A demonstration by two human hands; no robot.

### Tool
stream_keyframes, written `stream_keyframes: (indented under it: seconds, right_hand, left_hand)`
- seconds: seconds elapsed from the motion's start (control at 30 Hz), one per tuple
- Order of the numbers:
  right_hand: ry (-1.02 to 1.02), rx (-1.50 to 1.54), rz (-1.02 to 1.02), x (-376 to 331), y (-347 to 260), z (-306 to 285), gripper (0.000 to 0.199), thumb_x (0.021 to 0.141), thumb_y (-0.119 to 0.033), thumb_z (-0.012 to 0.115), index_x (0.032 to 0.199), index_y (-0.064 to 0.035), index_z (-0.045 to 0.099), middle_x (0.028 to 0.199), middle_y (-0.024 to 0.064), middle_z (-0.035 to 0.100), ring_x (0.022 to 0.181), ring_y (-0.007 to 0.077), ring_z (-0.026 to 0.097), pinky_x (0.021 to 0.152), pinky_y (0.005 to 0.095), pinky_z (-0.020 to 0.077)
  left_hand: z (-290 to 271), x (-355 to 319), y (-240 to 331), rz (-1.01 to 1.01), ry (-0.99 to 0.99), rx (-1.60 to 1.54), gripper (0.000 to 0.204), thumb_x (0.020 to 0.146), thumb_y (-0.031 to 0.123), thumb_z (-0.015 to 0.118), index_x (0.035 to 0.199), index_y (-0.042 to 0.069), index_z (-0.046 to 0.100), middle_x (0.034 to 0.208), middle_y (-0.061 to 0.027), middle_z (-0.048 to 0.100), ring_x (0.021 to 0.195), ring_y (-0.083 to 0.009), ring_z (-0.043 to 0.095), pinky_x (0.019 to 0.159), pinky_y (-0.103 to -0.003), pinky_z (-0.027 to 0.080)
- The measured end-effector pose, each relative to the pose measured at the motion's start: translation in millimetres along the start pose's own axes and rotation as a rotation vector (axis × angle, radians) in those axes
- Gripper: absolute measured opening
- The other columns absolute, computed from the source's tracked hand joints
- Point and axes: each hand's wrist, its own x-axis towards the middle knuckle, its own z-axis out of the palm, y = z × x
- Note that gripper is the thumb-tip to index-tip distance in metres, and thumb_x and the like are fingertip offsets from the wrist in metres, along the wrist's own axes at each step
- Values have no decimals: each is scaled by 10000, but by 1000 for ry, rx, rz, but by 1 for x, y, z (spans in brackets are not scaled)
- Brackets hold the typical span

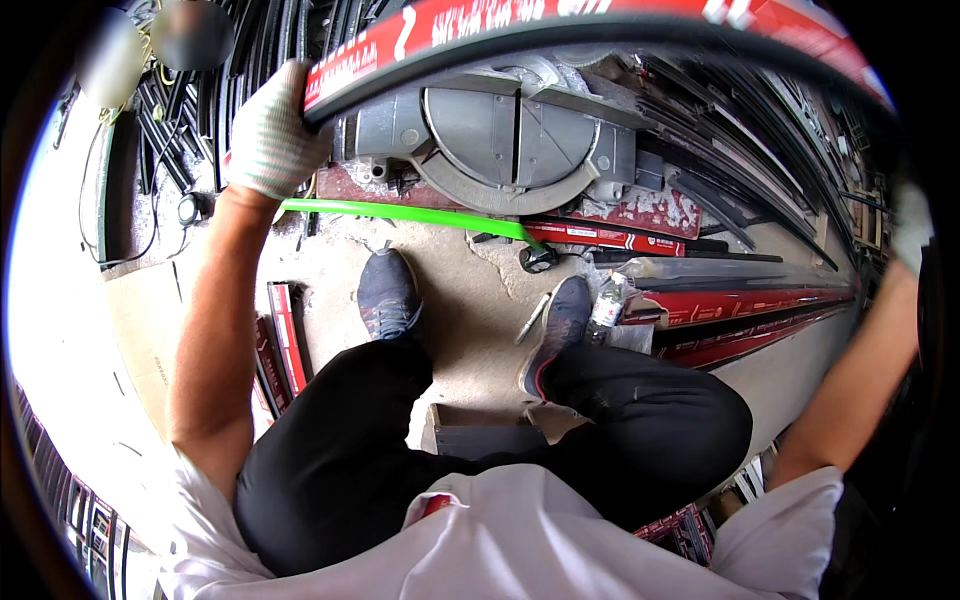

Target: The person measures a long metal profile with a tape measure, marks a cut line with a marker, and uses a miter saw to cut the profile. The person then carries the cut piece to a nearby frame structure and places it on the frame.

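Observation:
My left hand (275,138), in a striped knit glove, is closed around the left end of a long black profile bar (600,22) with a red printed film on its face. Raised in front of me, the bar arches across the top of the view. My right hand (911,222), also gloved, is blurred at the far right rim, below the bar's right end; its fingers cannot be made out. Under the bar sits the grey round table of a miter saw (470,135), with a dark slot through its middle.
A bright green strip (400,211) lies before the saw. Black profiles (715,120) crowd the right; red-filmed bars (740,304) lie nearer. A plastic bottle (607,303) and a pen-like stick (532,318) are by my right shoe. Cardboard (140,320) lies left.

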Motion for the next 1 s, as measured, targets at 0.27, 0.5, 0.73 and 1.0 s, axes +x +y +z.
stream_keyframes:
  seconds: [0.27,0.5,0.73,1.0]
  right_hand:
    - [382,112,714,-66,240,-86,588,867,-346,857,1257,-2,584,1285,181,636,1154,296,635,1048,450,543]
    - [122,133,1036,-103,347,-125,363,928,-390,803,1092,-94,674,985,109,718,866,226,721,744,330,648]
    - [-14,-8,1161,-95,388,-121,337,985,-390,741,1083,-78,659,971,87,736,874,216,728,749,335,624]
    - [-150,-530,947,-80,393,-108,277,1009,-341,719,1076,-73,689,914,79,745,810,183,730,719,312,608]
  left_hand:
    - [21,-28,-66,47,-412,320,266,797,99,730,1003,50,568,943,-195,631,902,-432,627,794,-511,509]
    - [39,-25,-90,42,-554,413,226,806,62,700,990,47,569,927,-188,640,911,-427,634,798,-514,509]
    - [53,-25,-129,-12,-604,455,299,783,99,747,1028,37,587,917,-204,652,885,-436,648,784,-508,518]
    - [60,-27,-167,30,-596,511,451,804,237,814,1132,16,598,950,-202,650,898,-428,647,788,-505,517]
